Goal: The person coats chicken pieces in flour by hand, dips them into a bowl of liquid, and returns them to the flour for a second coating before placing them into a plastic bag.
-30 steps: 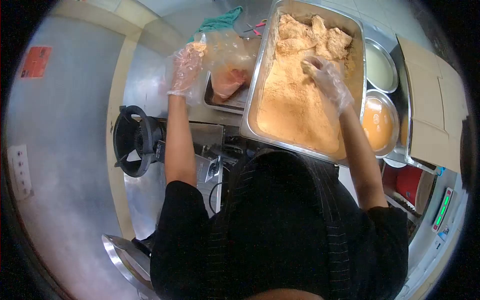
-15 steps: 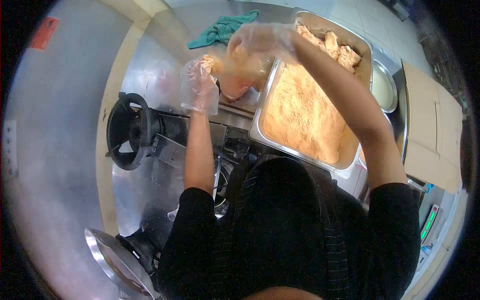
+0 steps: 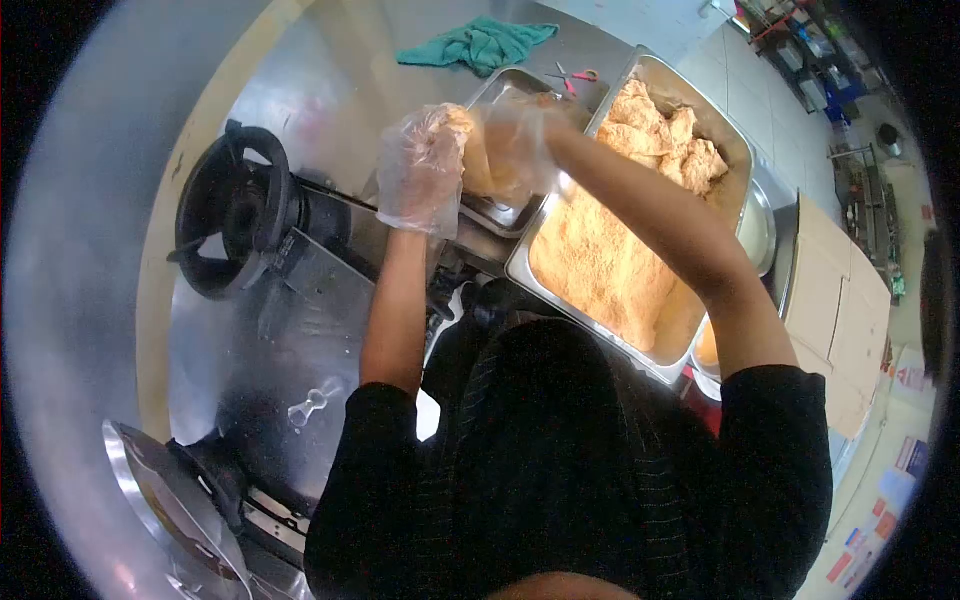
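Note:
Both my hands wear clear plastic gloves and meet over a small metal tray (image 3: 508, 218). My left hand (image 3: 420, 170) is closed, its fingertips caked with orange-brown coating; what it holds cannot be made out. My right hand (image 3: 522, 150) is smeared by motion just beside it, its fingers blurred. A blurred tan shape (image 3: 482, 172) shows between the two hands. Under my right forearm stands a large deep metal pan (image 3: 518, 265) of orange-brown breading (image 3: 600, 270). Several coated chicken pieces (image 3: 650, 125) are heaped at its far end.
A green cloth (image 3: 480, 45) and red-handled scissors (image 3: 578, 77) lie on the steel counter beyond the tray. At left is a black gas burner ring (image 3: 240, 215), with a wok (image 3: 165, 500) below it. Cardboard (image 3: 835, 310) and a bowl of pale liquid (image 3: 757, 235) are at right.
My hands have drawn closer together, the right one lower. The pinkish meat seen under them before no longer shows, and more of the small tray and the scissors is in view. The camera has shifted.

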A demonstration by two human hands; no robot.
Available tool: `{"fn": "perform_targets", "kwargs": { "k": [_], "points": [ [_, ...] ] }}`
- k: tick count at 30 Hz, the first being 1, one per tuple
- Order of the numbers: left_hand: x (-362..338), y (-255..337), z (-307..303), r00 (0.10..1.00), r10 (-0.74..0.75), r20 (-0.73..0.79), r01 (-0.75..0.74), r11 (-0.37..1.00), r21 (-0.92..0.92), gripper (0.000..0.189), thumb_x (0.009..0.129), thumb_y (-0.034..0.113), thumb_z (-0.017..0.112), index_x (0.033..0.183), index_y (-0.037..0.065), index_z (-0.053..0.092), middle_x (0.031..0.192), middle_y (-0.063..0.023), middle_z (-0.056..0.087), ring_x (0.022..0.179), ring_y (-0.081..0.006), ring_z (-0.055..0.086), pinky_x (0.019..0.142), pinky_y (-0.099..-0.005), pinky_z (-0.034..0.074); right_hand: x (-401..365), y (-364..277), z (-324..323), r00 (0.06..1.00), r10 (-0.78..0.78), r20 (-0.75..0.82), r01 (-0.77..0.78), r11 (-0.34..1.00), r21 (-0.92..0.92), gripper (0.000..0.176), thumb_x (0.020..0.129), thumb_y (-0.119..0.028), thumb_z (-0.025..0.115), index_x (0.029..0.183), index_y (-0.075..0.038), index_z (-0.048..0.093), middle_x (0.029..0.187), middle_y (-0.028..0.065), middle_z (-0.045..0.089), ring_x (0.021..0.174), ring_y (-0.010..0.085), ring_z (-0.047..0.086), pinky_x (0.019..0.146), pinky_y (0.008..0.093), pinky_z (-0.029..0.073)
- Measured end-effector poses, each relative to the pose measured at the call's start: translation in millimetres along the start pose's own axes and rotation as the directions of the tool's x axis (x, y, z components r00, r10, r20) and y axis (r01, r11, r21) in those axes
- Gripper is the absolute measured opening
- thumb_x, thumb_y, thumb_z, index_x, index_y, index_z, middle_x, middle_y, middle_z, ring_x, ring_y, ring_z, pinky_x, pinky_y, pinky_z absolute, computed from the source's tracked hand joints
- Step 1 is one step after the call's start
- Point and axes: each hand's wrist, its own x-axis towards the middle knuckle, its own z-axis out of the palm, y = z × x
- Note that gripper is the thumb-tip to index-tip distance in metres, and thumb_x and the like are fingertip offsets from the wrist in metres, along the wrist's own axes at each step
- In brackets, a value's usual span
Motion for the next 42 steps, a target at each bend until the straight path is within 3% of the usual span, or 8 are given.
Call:
{"fn": "perform_targets", "kwargs": {
  "k": [8, 11, 14, 24, 26, 34, 37, 42],
  "points": [
    [-7, -9, 20, 0.960, -0.190, 0.205, 0.243, 0.930, -0.275, 0.016, 0.084, 0.016, 0.061, 0.091, 0.003, 0.067, 0.080, -0.0110, 0.067, 0.069, -0.0280, 0.065, 0.063, -0.0375, 0.050, 0, 10, 23, 0.970, 0.059, -0.234, -0.093, 0.986, -0.140, 0.028, 0.084, -0.023, 0.057, 0.105, -0.009, 0.068, 0.096, 0.0094, 0.069, 0.084, 0.0220, 0.062, 0.075, 0.0357, 0.050],
    [-5, -18, 18, 0.846, 0.533, 0.032, -0.500, 0.770, 0.397, 0.017, 0.085, 0.017, 0.061, 0.091, 0.001, 0.067, 0.079, -0.0100, 0.067, 0.069, -0.0230, 0.064, 0.063, -0.0345, 0.050, -12, 13, 12, 0.969, 0.043, -0.241, -0.059, 0.997, -0.058, 0.028, 0.084, -0.024, 0.056, 0.105, -0.009, 0.068, 0.096, 0.0098, 0.069, 0.084, 0.0229, 0.063, 0.075, 0.0361, 0.050],
    [-7, 1, 14, 0.980, -0.118, 0.163, 0.161, 0.945, -0.284, 0.018, 0.084, 0.014, 0.063, 0.095, 0.000, 0.066, 0.077, -0.0088, 0.064, 0.070, -0.0185, 0.061, 0.066, -0.0318, 0.050, -19, 11, 22, 0.965, 0.066, -0.253, -0.076, 0.997, -0.032, 0.028, 0.084, -0.025, 0.056, 0.105, -0.010, 0.068, 0.097, 0.0102, 0.069, 0.084, 0.0238, 0.063, 0.075, 0.0364, 0.050],
    [-35, -6, 29, 0.993, 0.042, 0.113, -0.063, 0.980, 0.187, 0.022, 0.088, 0.021, 0.062, 0.100, 0.002, 0.065, 0.086, -0.0070, 0.064, 0.079, -0.0177, 0.060, 0.075, -0.0310, 0.048, 9, 0, 57, 0.879, 0.174, -0.444, -0.194, 0.981, 0.002, 0.029, 0.085, -0.029, 0.056, 0.105, -0.011, 0.068, 0.098, 0.0114, 0.069, 0.085, 0.0266, 0.064, 0.075, 0.0376, 0.050],
    [-36, -18, 41, 0.679, -0.713, 0.172, 0.619, 0.431, -0.656, 0.031, 0.092, 0.033, 0.058, 0.107, 0.006, 0.062, 0.098, -0.0049, 0.062, 0.092, -0.0169, 0.059, 0.084, -0.0298, 0.046, 19, 5, 46, 0.957, 0.067, -0.282, -0.103, 0.988, -0.114, 0.033, 0.082, -0.032, 0.056, 0.107, -0.013, 0.067, 0.102, 0.0153, 0.067, 0.090, 0.0292, 0.064, 0.078, 0.0388, 0.050],
    [-31, -112, 92, 0.306, -0.817, 0.489, 0.649, -0.197, -0.735, 0.038, 0.090, 0.042, 0.058, 0.103, 0.006, 0.058, 0.098, -0.0043, 0.060, 0.086, -0.0160, 0.059, 0.084, -0.0310, 0.048, 4, 23, 37, 0.749, -0.579, -0.321, 0.277, 0.714, -0.643, 0.024, 0.073, -0.023, 0.064, 0.092, -0.010, 0.062, 0.094, 0.0112, 0.066, 0.096, 0.0241, 0.063, 0.078, 0.0387, 0.050],
    [-26, -111, 97, 0.379, -0.787, 0.486, 0.680, -0.119, -0.723, 0.041, 0.089, 0.043, 0.058, 0.104, 0.006, 0.059, 0.099, -0.0061, 0.060, 0.085, -0.0191, 0.060, 0.082, -0.0334, 0.049, -9, -1, 22, 0.971, 0.082, -0.226, -0.204, 0.777, -0.596, 0.027, 0.078, -0.022, 0.061, 0.100, -0.008, 0.061, 0.100, 0.0096, 0.065, 0.097, 0.0211, 0.062, 0.077, 0.0389, 0.050],
    [-24, -101, 97, 0.393, -0.764, 0.512, 0.702, -0.111, -0.703, 0.041, 0.090, 0.043, 0.057, 0.104, 0.005, 0.059, 0.100, -0.0072, 0.061, 0.088, -0.0209, 0.061, 0.079, -0.0326, 0.050, -15, -21, 30, 0.937, 0.125, -0.327, -0.256, 0.881, -0.398, 0.032, 0.090, -0.028, 0.045, 0.111, -0.008, 0.059, 0.113, 0.0097, 0.060, 0.105, 0.0193, 0.057, 0.083, 0.0353, 0.047]
  ]
}}
